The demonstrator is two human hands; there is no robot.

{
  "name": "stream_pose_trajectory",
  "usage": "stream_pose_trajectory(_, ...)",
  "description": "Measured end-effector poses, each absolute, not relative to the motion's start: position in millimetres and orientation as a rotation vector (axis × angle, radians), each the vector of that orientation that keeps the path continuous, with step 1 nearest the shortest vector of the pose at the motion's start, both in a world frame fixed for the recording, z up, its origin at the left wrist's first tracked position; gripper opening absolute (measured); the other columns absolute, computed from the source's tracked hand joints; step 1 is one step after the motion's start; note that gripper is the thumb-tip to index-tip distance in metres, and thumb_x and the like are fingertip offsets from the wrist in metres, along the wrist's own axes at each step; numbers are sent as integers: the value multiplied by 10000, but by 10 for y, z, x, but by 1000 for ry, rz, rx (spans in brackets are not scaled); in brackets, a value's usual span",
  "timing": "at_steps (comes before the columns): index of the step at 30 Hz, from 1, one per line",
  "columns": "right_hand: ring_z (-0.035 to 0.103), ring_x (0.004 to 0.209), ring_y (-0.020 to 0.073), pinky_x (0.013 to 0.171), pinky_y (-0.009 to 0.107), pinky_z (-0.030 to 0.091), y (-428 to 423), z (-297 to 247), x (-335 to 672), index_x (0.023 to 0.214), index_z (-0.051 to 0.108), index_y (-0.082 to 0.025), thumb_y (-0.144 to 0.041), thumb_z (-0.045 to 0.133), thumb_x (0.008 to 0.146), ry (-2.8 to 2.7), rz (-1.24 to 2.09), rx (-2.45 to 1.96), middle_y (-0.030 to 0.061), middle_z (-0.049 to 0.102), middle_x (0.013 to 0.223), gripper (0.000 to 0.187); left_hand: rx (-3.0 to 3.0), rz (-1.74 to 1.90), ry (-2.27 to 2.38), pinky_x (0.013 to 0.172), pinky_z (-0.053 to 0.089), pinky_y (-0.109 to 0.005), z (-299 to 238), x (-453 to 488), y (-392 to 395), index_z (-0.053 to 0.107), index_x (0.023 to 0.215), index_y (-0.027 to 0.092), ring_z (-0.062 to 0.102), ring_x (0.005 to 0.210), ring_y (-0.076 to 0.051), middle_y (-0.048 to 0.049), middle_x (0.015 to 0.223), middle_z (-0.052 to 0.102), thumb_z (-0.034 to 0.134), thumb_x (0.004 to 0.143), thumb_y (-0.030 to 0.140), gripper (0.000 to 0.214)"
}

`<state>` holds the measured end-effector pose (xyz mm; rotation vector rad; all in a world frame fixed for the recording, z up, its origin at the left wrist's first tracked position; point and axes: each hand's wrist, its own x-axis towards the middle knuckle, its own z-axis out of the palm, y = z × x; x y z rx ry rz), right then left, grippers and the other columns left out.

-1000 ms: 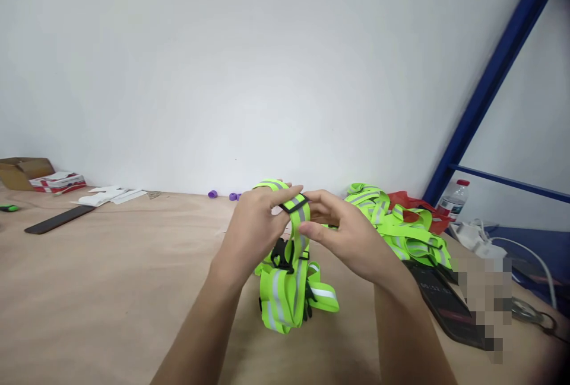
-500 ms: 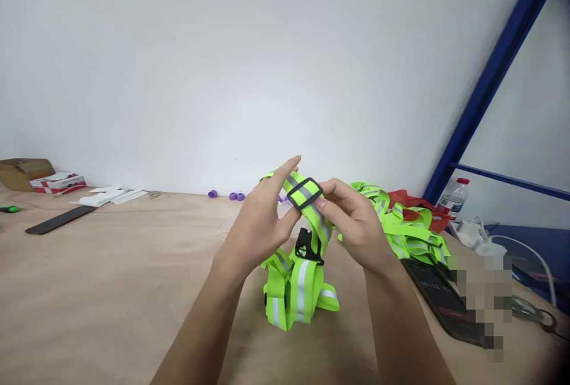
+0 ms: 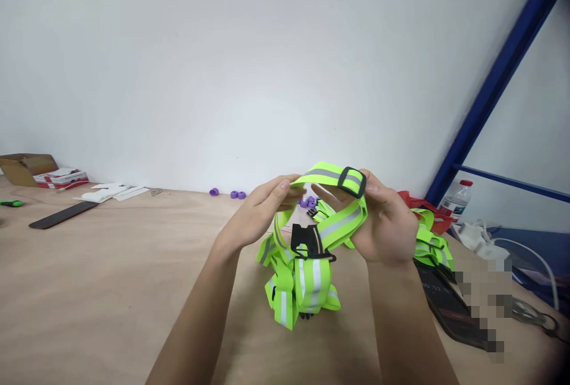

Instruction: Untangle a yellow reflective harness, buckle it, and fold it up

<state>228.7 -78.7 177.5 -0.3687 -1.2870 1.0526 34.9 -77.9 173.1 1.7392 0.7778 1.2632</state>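
Note:
A loop of neon yellow-green reflective strap point(image 3: 327, 172) with a grey stripe spans between my hands. My left hand point(image 3: 256, 210) is closed on the loop's left side, thumb on top of the band. On the other side, my right hand point(image 3: 392, 221) grips the strap beside a black slide adjuster point(image 3: 351, 182), fingers partly hidden behind it. Below the loop hangs a black plastic buckle point(image 3: 308, 241), and under it is a folded bundle of the same strap point(image 3: 314, 284) with white stripes.
More yellow-green straps point(image 3: 431, 245) lie at the right by a red bag point(image 3: 439, 221), bottle point(image 3: 456, 199), white plugs point(image 3: 474, 236) and phone point(image 3: 454, 308). Purple rings point(image 3: 237, 194) sit near the wall. At left are a cardboard box point(image 3: 27, 168), papers point(image 3: 104, 192) and dark strip point(image 3: 62, 215).
My right hand has moved right with the slide adjuster, and the loop has opened wider. My left hand has shifted lower, its raised index finger now down by the strap.

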Motion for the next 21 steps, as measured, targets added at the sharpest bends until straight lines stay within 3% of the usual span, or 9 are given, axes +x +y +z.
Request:
stream_pose_trajectory(3, 670, 1035, 301, 914, 531, 548, -791, 1783, 2300, 741, 555, -271, -391, 518, 832, -1272, 1085, -362, 48, 707, 934, 155, 1700, 1199, 740, 555, 550, -269, 1712, 332, -718, 633, 1233, 165, 707, 595, -174, -61, 744, 750, 456, 992, 583, 514)
stream_pose_trajectory(5, 665, 1086, 315, 947, 560, 533, -794, 1788, 2311, 736, 569, -273, -407, 516, 832, -1252, 1095, -376, 57, 734, 994, 173, 1720, 1302, 745, 389, 380, -214, 1702, 295, -675, 682, 1071, 156, 499, 347, -102, 32, 479, 579, 489, 979, 571, 467)
stream_pose_trajectory(7, 666, 1110, 324, 972, 596, 515, -797, 1789, 2323, 733, 586, -277, -414, 517, 834, -1222, 1118, -363, 51, 750, 1014, 183, 1740, 1446, 725, 362, 274, -201, 1693, 242, -632, 698, 907, 162, 335, 303, -61, 87, 389, 398, 540, 966, 529, 403)
stream_pose_trajectory(9, 661, 1142, 336, 989, 629, 498, -801, 1789, 2333, 748, 618, -280, -413, 528, 832, -1195, 1141, -343, 46, 759, 1042, 181, 1757, 1507, 694, 418, 344, -199, 1681, 185, -590, 696, 882, 172, 385, 371, -60, 80, 444, 423, 604, 944, 463, 312)
stream_pose_trajectory(11, 652, 1172, 347, 999, 643, 492, -805, 1787, 2342, 770, 655, -279, -427, 549, 826, -1183, 1154, -329, 50, 762, 1094, 190, 1815, 1405, 676, 594, 499, -230, 1660, 139, -551, 690, 1031, 189, 591, 588, -102, 17, 672, 629, 665, 913, 383, 228)
stream_pose_trajectory(13, 644, 1198, 349, 1029, 639, 480, -807, 1783, 2346, 802, 691, -276, -457, 567, 829, -1184, 1171, -306, 54, 753, 1169, 221, 1914, 1165, 672, 841, 555, -314, 1627, 112, -515, 620, 1257, 227, 679, 964, -182, -71, 1084, 711, 708, 883, 312, 394)
stream_pose_trajectory(15, 640, 1217, 346, 1075, 632, 452, -807, 1777, 2347, 826, 716, -278, -472, 585, 834, -1184, 1215, -239, 47, 734, 1239, 234, 1979, 869, 626, 981, 526, -388, 1589, 102, -480, 525, 1406, 263, 606, 1227, -253, -119, 1357, 624, 728, 868, 288, 575)
stream_pose_trajectory(17, 634, 1236, 341, 1115, 626, 424, -801, 1771, 2345, 841, 730, -281, -453, 601, 836, -1158, 1269, -160, 37, 718, 1281, 214, 1949, 615, 494, 1016, 515, -434, 1555, 97, -450, 492, 1453, 256, 572, 1300, -300, -150, 1417, 593, 724, 881, 307, 619)
stream_pose_trajectory(21, 614, 1274, 328, 1152, 616, 402, -778, 1768, 2342, 800, 721, -272, -380, 611, 830, -1060, 1280, -91, 35, 726, 1266, 158, 1810, 473, 159, 1002, 530, -460, 1525, 56, -422, 552, 1416, 196, 650, 1200, -329, -176, 1270, 688, 702, 904, 406, 573)
